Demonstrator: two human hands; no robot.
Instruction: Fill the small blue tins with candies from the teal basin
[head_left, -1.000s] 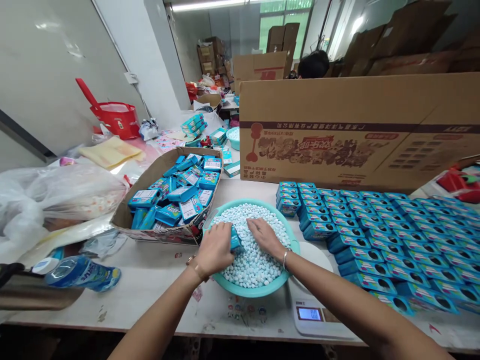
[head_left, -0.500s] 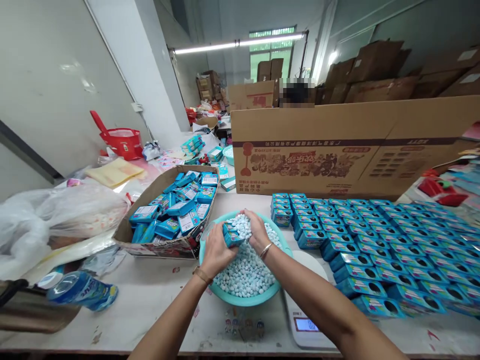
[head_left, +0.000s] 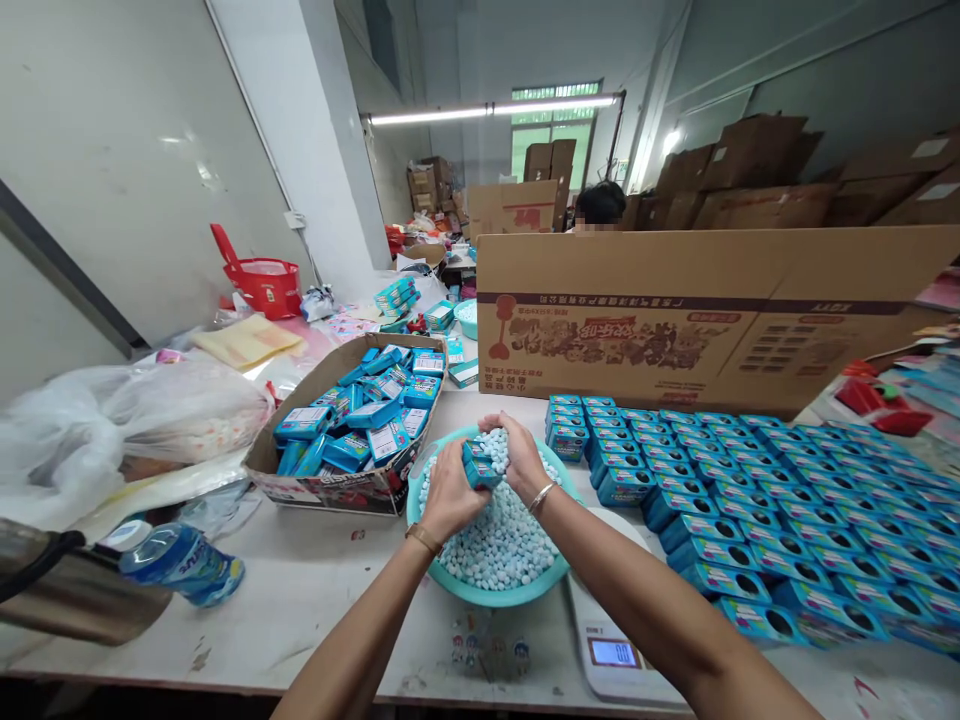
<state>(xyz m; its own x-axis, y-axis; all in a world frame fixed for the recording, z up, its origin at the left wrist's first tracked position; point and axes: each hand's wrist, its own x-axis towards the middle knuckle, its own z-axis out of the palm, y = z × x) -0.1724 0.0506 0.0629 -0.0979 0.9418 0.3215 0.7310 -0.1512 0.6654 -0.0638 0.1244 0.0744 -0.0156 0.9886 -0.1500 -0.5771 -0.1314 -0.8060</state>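
Observation:
My left hand (head_left: pixel 452 492) is wrapped round a small blue box (head_left: pixel 480 466), tilted over a turquoise basin (head_left: pixel 501 598). Pale blue and white candies (head_left: pixel 501 540) fill the basin. My right hand (head_left: pixel 523 460) is cupped round a handful of the same candies, pressed against the open side of the box. Some candies lie between the palm and the box; whether they are passing inside is hidden by the fingers. Just right of the basin, partly under my right forearm, stands a white digital scale (head_left: pixel 600 590) whose display reads 0.0.
Rows of blue boxes with dark round openings (head_left: pixel 720 520) fill the right side. A carton of blue packs (head_left: pixel 330 490) stands left of the basin. A large cardboard sheet (head_left: pixel 675 270) stands behind, a person's head above it. A bottle (head_left: pixel 184 565) and steel kettle (head_left: pixel 90 600) are at left.
The view has shifted slightly, so the whole scene sits a little differently. My right hand has closed further round the candies at the box, and fewer show in the palm.

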